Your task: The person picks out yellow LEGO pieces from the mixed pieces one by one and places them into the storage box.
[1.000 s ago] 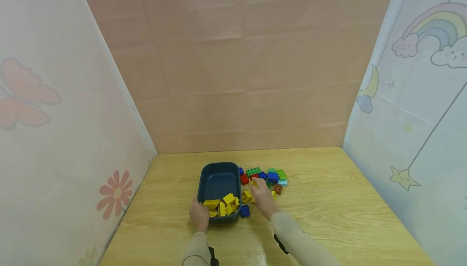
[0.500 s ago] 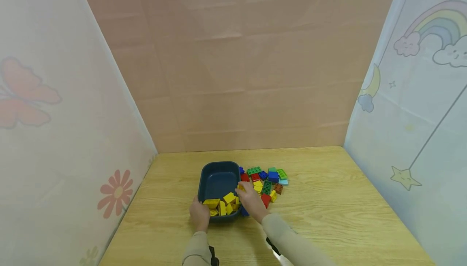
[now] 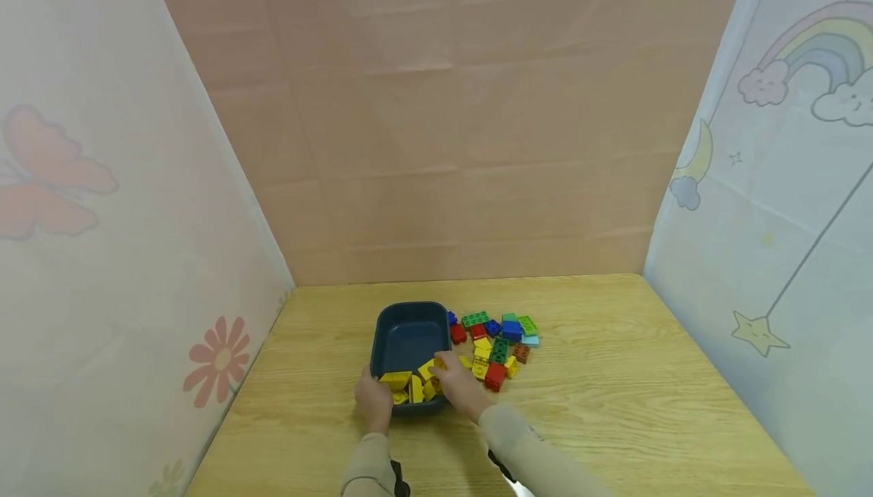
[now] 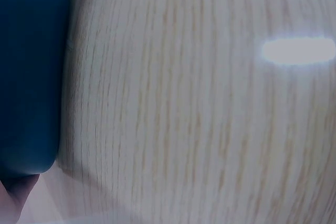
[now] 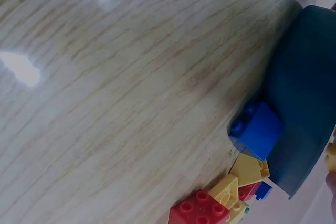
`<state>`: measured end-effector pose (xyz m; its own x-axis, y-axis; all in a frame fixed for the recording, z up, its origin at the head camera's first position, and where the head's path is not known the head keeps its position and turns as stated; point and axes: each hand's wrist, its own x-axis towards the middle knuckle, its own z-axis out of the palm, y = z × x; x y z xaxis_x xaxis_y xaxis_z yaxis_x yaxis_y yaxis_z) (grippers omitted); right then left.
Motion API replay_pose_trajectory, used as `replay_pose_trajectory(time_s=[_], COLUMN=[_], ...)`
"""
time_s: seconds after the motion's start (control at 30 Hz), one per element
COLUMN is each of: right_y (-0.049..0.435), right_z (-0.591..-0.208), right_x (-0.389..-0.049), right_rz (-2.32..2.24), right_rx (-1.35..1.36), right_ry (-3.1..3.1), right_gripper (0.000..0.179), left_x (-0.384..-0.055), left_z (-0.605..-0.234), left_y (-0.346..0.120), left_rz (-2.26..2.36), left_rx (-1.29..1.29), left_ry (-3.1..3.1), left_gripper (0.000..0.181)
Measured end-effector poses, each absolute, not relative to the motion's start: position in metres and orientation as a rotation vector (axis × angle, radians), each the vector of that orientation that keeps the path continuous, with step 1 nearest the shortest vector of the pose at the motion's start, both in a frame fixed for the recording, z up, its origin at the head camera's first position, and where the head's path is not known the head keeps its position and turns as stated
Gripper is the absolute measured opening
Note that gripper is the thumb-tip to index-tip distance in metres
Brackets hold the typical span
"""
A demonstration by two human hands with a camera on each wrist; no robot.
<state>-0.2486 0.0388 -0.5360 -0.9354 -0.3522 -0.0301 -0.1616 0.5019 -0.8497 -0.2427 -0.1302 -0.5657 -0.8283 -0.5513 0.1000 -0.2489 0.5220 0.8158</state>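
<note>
A dark blue bin [image 3: 411, 336] stands on the wooden table, with several yellow building bricks [image 3: 395, 381] gathered at its near end. My left hand [image 3: 373, 403] holds the bin by its near left side; only a bit of that hand [image 4: 11, 202] shows below the bin's corner in the left wrist view. Over the right wall of the bin, my right hand [image 3: 461, 386] pinches a yellow brick [image 3: 439, 363] just above the other yellow ones. In the right wrist view, part of this brick [image 5: 331, 156] appears at the right edge beside the fingertips.
Right of the bin lies a loose group of bricks: red [image 3: 495, 376], dark green [image 3: 500, 350], blue [image 3: 511, 330], brown [image 3: 521, 352] and more yellow ones [image 3: 480, 370]. A blue brick [image 5: 257, 129] sits against the bin's outer wall. Papered walls enclose the table.
My right hand has moved left from the loose bricks to over the bin, carrying a yellow brick. The left hand and the bin have stayed in place.
</note>
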Motion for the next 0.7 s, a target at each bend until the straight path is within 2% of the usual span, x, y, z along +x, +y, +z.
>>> replay_pose_trajectory(time_s=[0.07, 0.2, 0.3, 0.47, 0.7], right_y=[0.0397, 0.0435, 0.0452, 0.0454, 0.0426], right_z=[-0.5373, -0.5404, -0.5425, -0.5434, -0.5405], right_x=[-0.2469, -0.2454, -0.246, -0.2472, -0.2448], right_rz=[-1.318, -0.878, -0.666, -0.562, -0.543], right_rx=[-0.53, -0.995, -1.172, -1.186, -1.051], right_ry=[2.616, 2.967, 3.13, 3.159, 3.08], right_gripper=[0.05, 0.022, 0.016, 0.015, 0.02], left_x=[-0.2421, -0.242, -0.2425, -0.2416, -0.2408], left_z=[-0.5644, -0.5634, -0.5643, -0.566, -0.5647], left_y=[-0.1298, -0.1302, -0.1304, -0.1304, -0.13], left_rz=[-1.224, -1.241, -1.248, -1.235, -1.214], left_rx=[0.661, 0.654, 0.64, 0.633, 0.622], left_ry=[-2.416, -2.419, -2.419, -2.427, -2.411], left_gripper=[0.038, 0.041, 0.041, 0.041, 0.035])
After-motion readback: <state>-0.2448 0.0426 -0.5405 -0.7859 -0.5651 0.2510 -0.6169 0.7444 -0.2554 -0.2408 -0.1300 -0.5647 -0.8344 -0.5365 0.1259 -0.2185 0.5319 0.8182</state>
